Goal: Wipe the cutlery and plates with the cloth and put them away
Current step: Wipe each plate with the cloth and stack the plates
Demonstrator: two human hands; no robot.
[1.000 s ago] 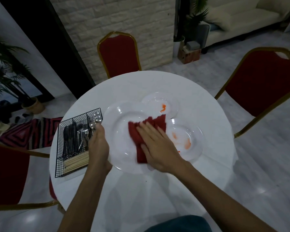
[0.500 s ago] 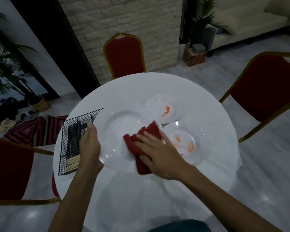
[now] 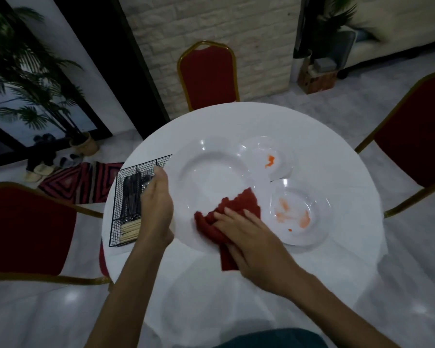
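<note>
Our left hand (image 3: 156, 209) grips the left rim of the big plate (image 3: 211, 172), and our right hand (image 3: 249, 237) presses the red cloth (image 3: 239, 204) onto its near side with flat fingers. To the right lie a far plate (image 3: 266, 156) and a near plate (image 3: 299, 212), both smeared orange. A wire basket (image 3: 114, 209) of cutlery (image 3: 131, 194) sits on the left of the white table (image 3: 337, 151).

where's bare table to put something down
Bare table lies along the far edge, between the plates and the far chair, and along the near edge in front of you. The middle is crowded: wire caddy, large plate, far stained plate and right stained plate sit close together.
</note>
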